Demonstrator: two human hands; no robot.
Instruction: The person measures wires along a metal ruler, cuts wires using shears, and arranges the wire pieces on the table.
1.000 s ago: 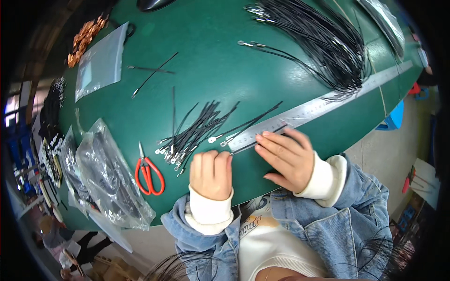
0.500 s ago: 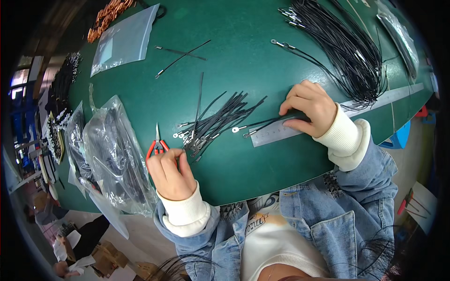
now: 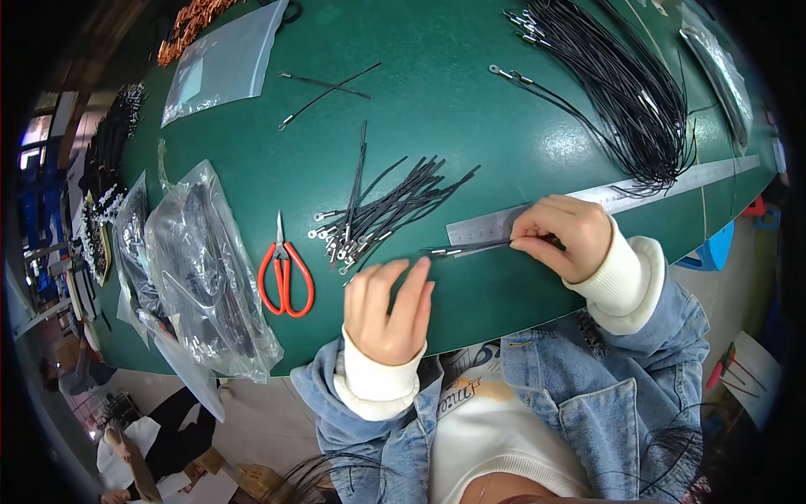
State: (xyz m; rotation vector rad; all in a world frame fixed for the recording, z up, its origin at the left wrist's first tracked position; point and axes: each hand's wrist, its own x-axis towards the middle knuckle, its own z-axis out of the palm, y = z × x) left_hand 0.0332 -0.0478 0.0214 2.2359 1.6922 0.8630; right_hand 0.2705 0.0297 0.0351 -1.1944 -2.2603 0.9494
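Note:
My right hand (image 3: pixel 571 239) pinches short black wires (image 3: pixel 483 247) between thumb and fingertips, just in front of a steel ruler (image 3: pixel 480 228). Their metal terminals point left, toward my left hand (image 3: pixel 384 317). That hand is open, fingers apart, its fingertips close to the terminals; whether they touch cannot be made out. Beyond it lies a loose pile of short black wires (image 3: pixel 403 202) with silver ring terminals at their near ends. Red-handled pliers (image 3: pixel 285 273) rest on the green table (image 3: pixel 470 311), left of my left hand.
Clear plastic bags of dark parts (image 3: pixel 210 277) lie along the left side. A flat bag (image 3: pixel 227 67) and copper-coloured pieces (image 3: pixel 191 29) are at the back left. Two crossed wires (image 3: pixel 332 88) lie behind the pile. A big bundle of long black wires (image 3: pixel 617 92) covers the ruler's far part.
My left hand has left the pliers, moved right and opened near the terminals. My right hand has drawn the wires slightly toward me, off the ruler's end.

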